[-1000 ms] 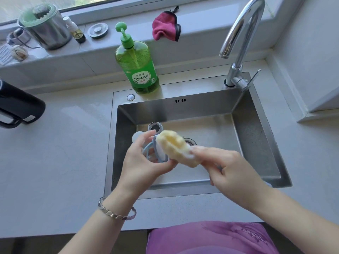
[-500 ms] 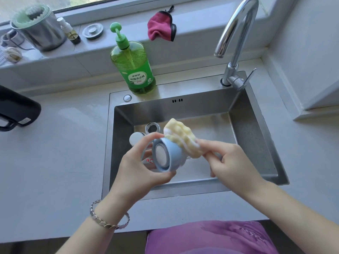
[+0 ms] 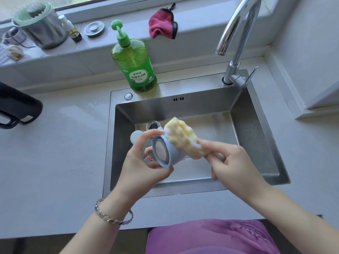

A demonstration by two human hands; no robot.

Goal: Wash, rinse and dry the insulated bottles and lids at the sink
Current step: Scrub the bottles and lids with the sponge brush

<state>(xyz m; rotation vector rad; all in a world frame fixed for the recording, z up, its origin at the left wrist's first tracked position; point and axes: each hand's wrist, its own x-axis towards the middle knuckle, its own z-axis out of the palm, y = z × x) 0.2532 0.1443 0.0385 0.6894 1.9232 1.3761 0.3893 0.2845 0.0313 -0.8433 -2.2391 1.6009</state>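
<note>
Over the steel sink [image 3: 256, 136], my left hand [image 3: 141, 162] grips a pale blue bottle lid [image 3: 165, 153], its inner side turned toward me. My right hand [image 3: 233, 162] holds a soapy yellow sponge [image 3: 183, 138] and presses it against the lid's upper right side. Behind my left hand, an open metal bottle mouth [image 3: 153, 125] and a white rounded piece [image 3: 134, 137] show in the sink basin, mostly hidden.
A green dish soap pump bottle [image 3: 134, 65] stands behind the sink. The tap [image 3: 236, 37] arches over the right rear corner. A pink cloth [image 3: 162, 23], a steel pot [image 3: 39, 26] and a small spray bottle [image 3: 70, 28] sit on the sill. A black jug [image 3: 18, 107] lies at the left.
The lid has been turned so its inner face points at me. The sponge has slid from the front of the lid to its upper right side.
</note>
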